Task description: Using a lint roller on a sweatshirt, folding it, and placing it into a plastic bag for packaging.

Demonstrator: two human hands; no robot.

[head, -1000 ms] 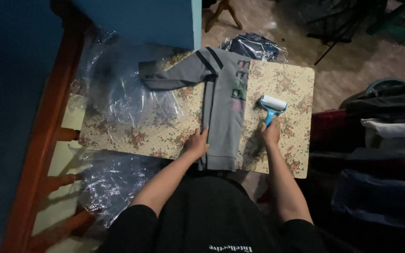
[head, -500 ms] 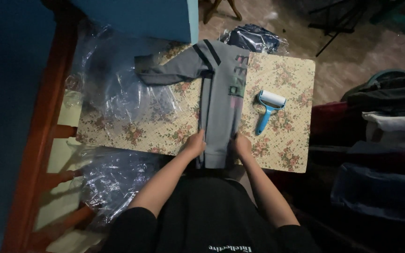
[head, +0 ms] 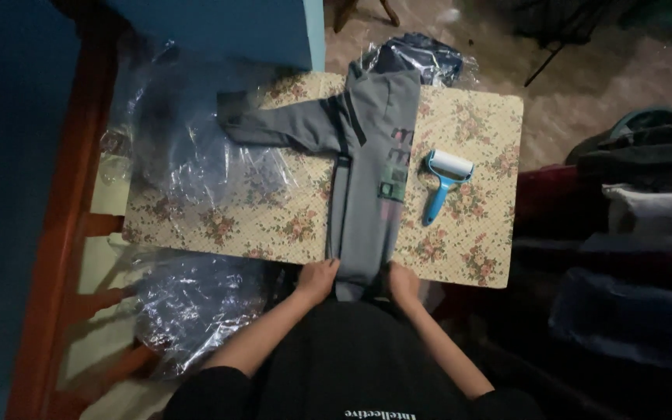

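A grey sweatshirt [head: 367, 179], folded lengthwise with one sleeve stretched out to the left, lies on a floral-patterned board [head: 274, 222]. My left hand [head: 318, 278] grips its bottom hem at the board's near edge. My right hand [head: 402, 281] holds the same hem on the other side. The hem hangs slightly over the near edge. A blue-handled lint roller [head: 442, 182] with a white head rests on the board just right of the sweatshirt, untouched.
Crinkled clear plastic bags [head: 188, 148] cover the board's left part, and more plastic [head: 188, 303] hangs below. A bagged dark garment [head: 421, 58] sits at the far edge. Piled clothes [head: 647, 202] stand at the right. A wooden frame [head: 71, 210] runs along the left.
My right hand let go of the lint roller and went to the hem. Both hands then drew the sweatshirt toward me, so its hem now overhangs the near edge.
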